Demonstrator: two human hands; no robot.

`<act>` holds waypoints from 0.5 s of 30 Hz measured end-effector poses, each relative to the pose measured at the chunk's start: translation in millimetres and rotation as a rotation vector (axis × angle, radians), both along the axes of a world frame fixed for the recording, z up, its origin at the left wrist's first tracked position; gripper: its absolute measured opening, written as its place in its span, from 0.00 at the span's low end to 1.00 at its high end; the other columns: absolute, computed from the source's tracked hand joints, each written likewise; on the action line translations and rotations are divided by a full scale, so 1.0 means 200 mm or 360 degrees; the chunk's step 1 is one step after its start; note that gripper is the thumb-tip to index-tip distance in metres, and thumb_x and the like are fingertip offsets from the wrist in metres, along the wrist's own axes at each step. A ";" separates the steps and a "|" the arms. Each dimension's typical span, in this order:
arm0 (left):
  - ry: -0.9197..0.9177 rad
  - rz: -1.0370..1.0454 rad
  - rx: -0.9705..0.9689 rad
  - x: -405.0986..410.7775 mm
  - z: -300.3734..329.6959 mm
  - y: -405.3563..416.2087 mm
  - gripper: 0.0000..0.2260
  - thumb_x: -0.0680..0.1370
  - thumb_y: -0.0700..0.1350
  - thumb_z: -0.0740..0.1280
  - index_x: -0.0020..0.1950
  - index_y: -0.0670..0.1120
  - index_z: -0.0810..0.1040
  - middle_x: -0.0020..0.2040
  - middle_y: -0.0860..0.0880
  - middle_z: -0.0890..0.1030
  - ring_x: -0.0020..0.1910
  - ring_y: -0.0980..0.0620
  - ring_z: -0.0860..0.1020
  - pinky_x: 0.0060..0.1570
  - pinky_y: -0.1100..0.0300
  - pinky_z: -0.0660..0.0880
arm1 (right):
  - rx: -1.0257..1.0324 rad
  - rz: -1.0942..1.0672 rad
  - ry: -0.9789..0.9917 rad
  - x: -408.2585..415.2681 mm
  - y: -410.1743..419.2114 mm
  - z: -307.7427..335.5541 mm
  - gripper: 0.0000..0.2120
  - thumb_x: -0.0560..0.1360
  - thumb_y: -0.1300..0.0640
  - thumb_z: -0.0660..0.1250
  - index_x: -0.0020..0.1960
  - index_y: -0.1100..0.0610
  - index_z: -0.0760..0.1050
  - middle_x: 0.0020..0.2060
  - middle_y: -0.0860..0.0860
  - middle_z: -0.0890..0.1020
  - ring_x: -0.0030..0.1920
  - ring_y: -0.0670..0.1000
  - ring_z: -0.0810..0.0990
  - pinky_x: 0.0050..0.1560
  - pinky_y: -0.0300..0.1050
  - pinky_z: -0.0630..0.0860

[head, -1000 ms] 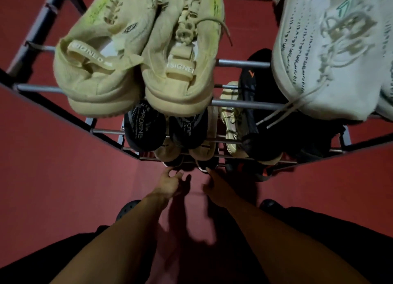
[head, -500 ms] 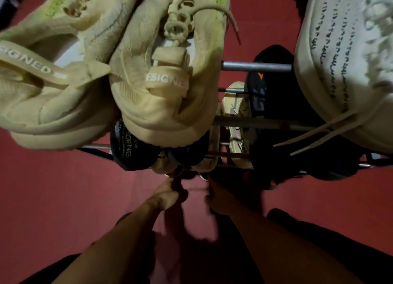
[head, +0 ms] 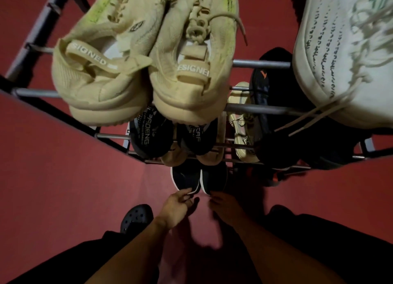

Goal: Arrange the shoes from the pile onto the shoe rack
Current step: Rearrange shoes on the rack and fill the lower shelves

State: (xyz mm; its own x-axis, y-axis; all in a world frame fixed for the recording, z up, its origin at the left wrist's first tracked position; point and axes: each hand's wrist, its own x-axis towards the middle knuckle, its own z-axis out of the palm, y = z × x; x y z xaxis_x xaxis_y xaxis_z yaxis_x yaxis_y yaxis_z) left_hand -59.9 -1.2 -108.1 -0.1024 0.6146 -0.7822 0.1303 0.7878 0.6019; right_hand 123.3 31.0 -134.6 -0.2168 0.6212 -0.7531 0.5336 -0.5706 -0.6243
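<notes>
1. Dark shoes, a pair with white-edged soles, sit side by side at the front edge of the shoe rack's lowest level, heels toward me.
2. My left hand reaches to the heel of the left shoe of that pair; my fingertips touch its white rim, fingers only loosely bent, not gripping anything.
3. My right hand lies just beside the heel of the right shoe. It is in shadow and blurred, so I cannot tell whether it grips the heel or is loose.
4. On the top level, at the left, a pair of beige knit sneakers rests on the rails, heels hanging over the front rail.
5. At the top level's right side stands a white sneaker with its laces trailing over the front rail.
6. On the levels between are black shoes with white lettering and a pale yellow shoe beside a black shoe with an orange mark.
7. My black clog stands on the red floor near the rack's front left corner.
</notes>
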 end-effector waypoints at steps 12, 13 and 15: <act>0.0039 0.0853 0.0117 -0.02 -0.14 0.26 0.09 0.79 0.39 0.69 0.56 0.40 0.71 0.53 0.37 0.81 0.53 0.37 0.81 0.54 0.45 0.78 | -0.0109 -0.1093 0.0212 -0.08 0.22 -0.11 0.15 0.72 0.58 0.75 0.57 0.58 0.79 0.54 0.56 0.83 0.52 0.55 0.82 0.49 0.49 0.80; 0.0081 0.0843 0.0139 -0.03 -0.16 0.27 0.12 0.79 0.39 0.70 0.57 0.40 0.69 0.53 0.37 0.80 0.49 0.39 0.81 0.50 0.47 0.78 | -0.0070 -0.1098 0.0179 -0.08 0.23 -0.11 0.11 0.72 0.58 0.75 0.53 0.57 0.79 0.53 0.56 0.83 0.53 0.56 0.83 0.53 0.53 0.80; 0.0115 0.0821 0.0217 -0.03 -0.12 0.28 0.14 0.78 0.37 0.70 0.57 0.43 0.65 0.47 0.46 0.79 0.42 0.48 0.79 0.42 0.58 0.78 | 0.0061 -0.1089 0.0088 -0.08 0.27 -0.12 0.06 0.73 0.58 0.74 0.48 0.54 0.79 0.51 0.56 0.84 0.52 0.57 0.83 0.56 0.56 0.79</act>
State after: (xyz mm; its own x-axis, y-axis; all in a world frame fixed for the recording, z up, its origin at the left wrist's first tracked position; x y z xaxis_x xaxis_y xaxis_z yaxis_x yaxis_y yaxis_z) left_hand -65.4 55.3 -131.4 -0.4685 0.5659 -0.6784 -0.2080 0.6756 0.7073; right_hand 108.3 84.0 -157.8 0.1965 0.6581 -0.7269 0.0279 -0.7448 -0.6668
